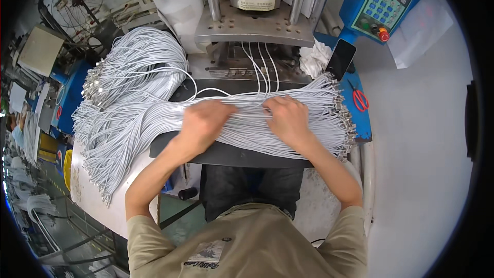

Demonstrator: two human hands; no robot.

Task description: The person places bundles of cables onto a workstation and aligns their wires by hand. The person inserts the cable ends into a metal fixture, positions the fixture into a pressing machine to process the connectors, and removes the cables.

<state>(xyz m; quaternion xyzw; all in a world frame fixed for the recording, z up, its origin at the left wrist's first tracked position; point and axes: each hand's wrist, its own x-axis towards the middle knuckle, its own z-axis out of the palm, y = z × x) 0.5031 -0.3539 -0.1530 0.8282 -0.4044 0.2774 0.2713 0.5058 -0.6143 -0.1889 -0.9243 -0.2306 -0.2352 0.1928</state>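
Where white cables [257, 133] lie bundled across the black work surface [234, 156], the left hand [203, 123] and right hand [288, 119] are positioned over them, fingers curled; from here I cannot confirm a grip. Several cables run into the lower bay [226, 65] of the press [252, 31].

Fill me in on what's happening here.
A person's left hand and right hand are both on a long bundle of white cables laid across a dark board; whether either grips a strand is unclear. A few cables run back into the metal machine behind. Another looped heap lies to the left.
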